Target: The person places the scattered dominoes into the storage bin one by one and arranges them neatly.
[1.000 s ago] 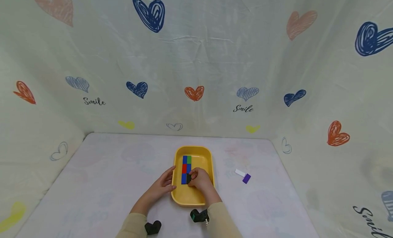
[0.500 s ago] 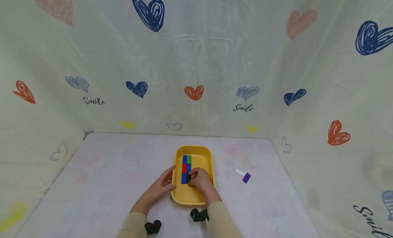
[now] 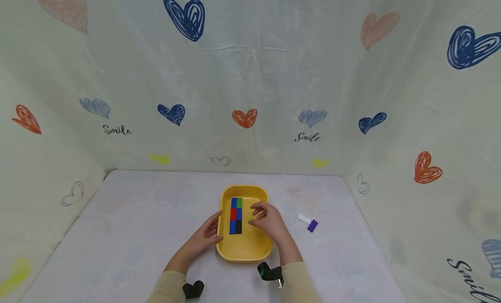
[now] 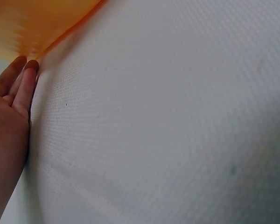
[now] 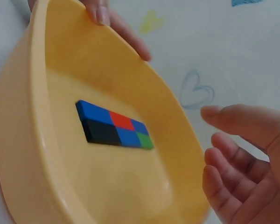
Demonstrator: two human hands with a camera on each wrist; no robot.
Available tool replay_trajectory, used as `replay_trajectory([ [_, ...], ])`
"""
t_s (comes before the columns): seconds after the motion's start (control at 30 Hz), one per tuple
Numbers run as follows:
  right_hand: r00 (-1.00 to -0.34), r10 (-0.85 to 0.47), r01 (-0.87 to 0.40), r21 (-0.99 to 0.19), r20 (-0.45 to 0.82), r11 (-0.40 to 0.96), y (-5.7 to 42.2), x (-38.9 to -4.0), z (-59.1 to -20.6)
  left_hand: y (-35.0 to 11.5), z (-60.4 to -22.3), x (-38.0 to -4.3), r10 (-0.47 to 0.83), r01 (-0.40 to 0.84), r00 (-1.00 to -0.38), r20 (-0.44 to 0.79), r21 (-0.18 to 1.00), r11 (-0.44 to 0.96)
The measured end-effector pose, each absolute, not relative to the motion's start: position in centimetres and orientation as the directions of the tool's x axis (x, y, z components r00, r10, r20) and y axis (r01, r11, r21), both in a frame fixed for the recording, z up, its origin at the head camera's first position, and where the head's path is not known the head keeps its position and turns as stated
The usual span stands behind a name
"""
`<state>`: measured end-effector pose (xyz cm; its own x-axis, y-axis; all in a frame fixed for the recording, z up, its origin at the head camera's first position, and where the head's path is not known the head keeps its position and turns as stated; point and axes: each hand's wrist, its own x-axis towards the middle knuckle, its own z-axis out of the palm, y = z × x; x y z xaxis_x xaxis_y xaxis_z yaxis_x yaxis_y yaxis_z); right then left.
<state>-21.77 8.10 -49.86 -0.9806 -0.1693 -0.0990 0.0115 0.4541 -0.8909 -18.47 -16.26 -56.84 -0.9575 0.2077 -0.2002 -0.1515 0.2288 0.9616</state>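
A yellow tray [image 3: 254, 251] stands on the table, and several flat coloured blocks lie inside it in two touching columns. From far to near, the left column runs blue, red [image 5: 122, 120], blue; the right runs green, blue, black [image 3: 238, 227]. My left hand [image 3: 205, 233] rests against the tray's left side, fingers fairly straight, with thumb and fingertips at the rim. Over the right part of the tray hovers my right hand [image 3: 270, 220], holding nothing, its thumb and fingers apart and loosely bent. The left wrist view shows only left fingers [image 4: 24, 88] touching the tray wall.
Right of the tray, a white block [image 3: 304, 219] and a purple block [image 3: 312, 226] lie on the pale table [image 3: 156, 207], end to end at an angle. A heart-printed curtain [image 3: 250, 77] closes off the back and sides.
My right hand has let go of the black block and drawn back to the right. That block stays below the blue one in the right column. The left hand keeps its place at the tray.
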Motion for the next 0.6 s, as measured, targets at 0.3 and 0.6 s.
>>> replay_trajectory([
  [0.3,-0.996,0.001,0.085,-0.929,-0.091,0.359,13.0,-21.6,-51.2,-16.3,-57.0,-18.6,0.206,-0.149,-0.959,-0.196,0.964,0.222],
  [0.6,-0.982,0.145,0.171,-0.894,-0.120,0.414,17.8,-20.9,-53.6,-16.3,-57.0,-18.5,0.203,-0.151,-0.959,-0.198,0.962,0.228],
])
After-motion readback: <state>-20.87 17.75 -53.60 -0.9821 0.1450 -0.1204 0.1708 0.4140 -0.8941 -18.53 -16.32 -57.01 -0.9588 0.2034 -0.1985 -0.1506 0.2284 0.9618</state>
